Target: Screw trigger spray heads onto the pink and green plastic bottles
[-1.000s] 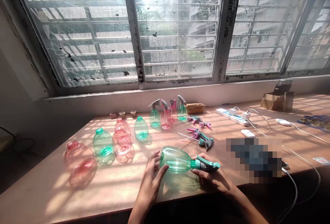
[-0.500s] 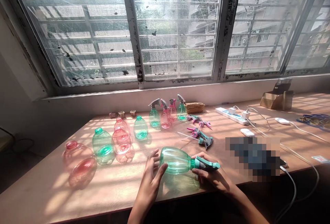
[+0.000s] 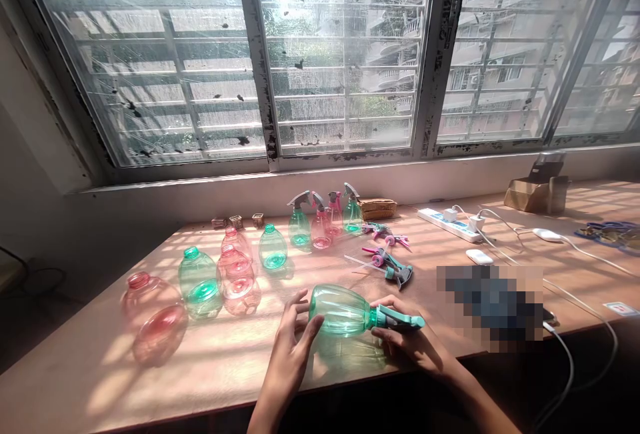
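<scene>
Item, in hand: one green spray bottle [image 3: 340, 311], lying on its side between my two hands, near the front edge of the wooden table [image 3: 230, 367]. Its long axis runs left to right, roughly along that edge — base to my left, trigger sprayer head [image 3: 403, 319] to my right.

Grip, right: my right hand [image 3: 417, 341] is clamped about the collar, thumb on the near side; of the two, it is the hand at the head.

Grip, left: my left hand [image 3: 295, 337] is cupped around the base, thumb against its near side. How firmly the fingers press behind, I cannot tell.

Containers, uncapped, beyond my left hand: a far-left pink bottle [image 3: 147, 294], a larger-looking green bottle [image 3: 193, 271], a front pink bottle [image 3: 235, 281], a rear pink bottle [image 3: 243, 241] partly behind it, and a farther green bottle [image 3: 273, 241]. No liquid that I can make out in any.

Containers, fitted with sprayers: a row of four upright bottles [image 3: 300, 229] before the window wall — two green, two pink.

Loose parts: a teal-and-grey trigger head [image 3: 399, 275] with pink ones close by, just beyond my right hand.
</scene>
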Tool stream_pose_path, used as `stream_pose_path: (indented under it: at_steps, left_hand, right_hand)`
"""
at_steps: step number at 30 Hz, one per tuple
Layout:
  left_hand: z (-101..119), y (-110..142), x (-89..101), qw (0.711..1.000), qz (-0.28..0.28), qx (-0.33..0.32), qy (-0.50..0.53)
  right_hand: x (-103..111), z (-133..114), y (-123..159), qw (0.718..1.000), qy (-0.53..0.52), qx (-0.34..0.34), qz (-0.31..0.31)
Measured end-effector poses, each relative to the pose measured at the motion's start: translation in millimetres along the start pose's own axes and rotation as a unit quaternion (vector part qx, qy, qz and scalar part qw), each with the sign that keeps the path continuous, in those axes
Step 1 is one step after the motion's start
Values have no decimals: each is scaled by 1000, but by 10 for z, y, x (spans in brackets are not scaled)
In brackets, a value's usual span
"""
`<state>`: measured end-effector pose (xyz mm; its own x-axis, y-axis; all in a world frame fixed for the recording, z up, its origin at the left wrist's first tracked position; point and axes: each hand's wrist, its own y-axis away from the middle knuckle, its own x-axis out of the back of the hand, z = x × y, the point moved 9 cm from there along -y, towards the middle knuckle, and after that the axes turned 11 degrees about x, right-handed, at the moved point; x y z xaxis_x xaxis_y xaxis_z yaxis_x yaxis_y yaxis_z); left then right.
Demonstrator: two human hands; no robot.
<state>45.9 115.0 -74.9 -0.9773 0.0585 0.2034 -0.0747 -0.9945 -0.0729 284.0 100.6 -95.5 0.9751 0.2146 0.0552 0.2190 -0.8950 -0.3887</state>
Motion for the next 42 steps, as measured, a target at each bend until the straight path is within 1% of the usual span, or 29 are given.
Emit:
stream_pose_path:
  at_steps: [3,6,8,10,12,14,17,20,21,23,25,28,29,31,33,34,37,40,42]
  left_hand:
    - [-14,-3,-8,1000,-5,8,7]
    - [-60,-14,-29,1000,-20,7,4]
    - [-91,-24,-25,1000,-19,-5,-4]
    - [-92,-25,-5,999,-8,-26,-21]
    - [-59,-10,4,998,2,-50,-46]
    - [-35,6,-4,997,2,-53,-57]
    - [-59,8,-15,1000,-7,-17,-26]
    - [-86,-7,-18,1000,-12,-1,7]
    - [-90,-13,-23,1000,-14,-4,8]
    - [-98,-22,-29,1000,-18,-12,4]
    - [-86,-17,-12,1000,-9,-27,-5]
    - [-7,33,24,998,11,-56,-24]
    - [15,51,12,998,3,-55,-28]
    - [33,82,-53,999,-36,-31,-23]
    - [43,109,-114,997,-71,-1,-11]
    - [51,116,-121,997,-72,10,-9]
    - [52,102,-83,998,-40,33,-19]
    - [47,70,-87,999,-38,27,-24]
    - [48,51,-90,999,-46,12,-21]
  right_hand:
    - [31,33,-1,1000,-1,-8,19]
    - [77,89,1,998,-26,-19,63]
    - [85,146,7,994,-60,-36,84]
    - [77,184,14,991,-87,-51,92]
    - [80,153,11,992,-77,-46,88]
    - [85,77,3,996,-47,-32,75]
    - [64,-42,-21,999,1,-3,38]
    - [60,-71,-38,999,37,19,25]
    - [65,-40,-37,999,32,13,31]
    - [76,69,-18,999,-2,-21,50]
    - [73,161,10,996,-36,-49,66]
    - [40,178,27,994,-67,-56,65]
    - [30,162,29,994,-71,-57,62]
    - [32,105,27,996,-48,-53,58]
    - [28,-2,10,998,-22,-26,47]
    - [18,-70,-4,999,-16,-3,38]
    - [-4,-233,-38,998,-6,52,21]
    - [-2,-272,-50,998,28,57,25]
    - [-38,-251,-32,999,17,49,15]
